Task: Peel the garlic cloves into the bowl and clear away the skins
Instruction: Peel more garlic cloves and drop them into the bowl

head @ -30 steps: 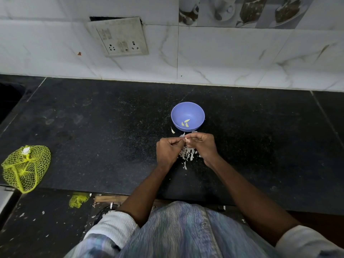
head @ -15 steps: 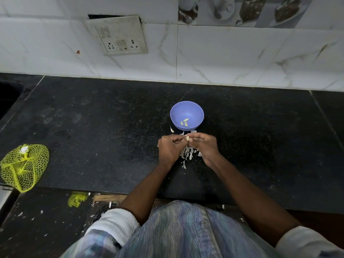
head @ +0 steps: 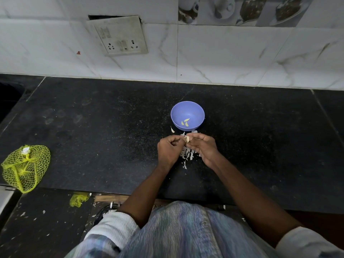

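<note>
A small blue bowl (head: 187, 116) stands on the black counter (head: 104, 138) and holds three peeled garlic cloves (head: 185, 122). Just in front of the bowl, my left hand (head: 169, 150) and my right hand (head: 202, 147) meet fingertip to fingertip, both pinching one garlic clove (head: 186, 139) with pale skin still on it. A heap of white garlic skins (head: 187, 155) lies on the counter under and between my hands. One loose skin piece (head: 172, 129) lies to the left of the bowl's base.
A yellow net bag (head: 25, 167) lies at the counter's left front edge, and a scrap of yellow net (head: 79, 200) sits on the lower ledge. The tiled wall with a socket plate (head: 119, 36) rises behind the counter.
My hands stay in front of the bowl and keep working the same clove; only the fingers shift slightly. The bowl's contents are unchanged.
</note>
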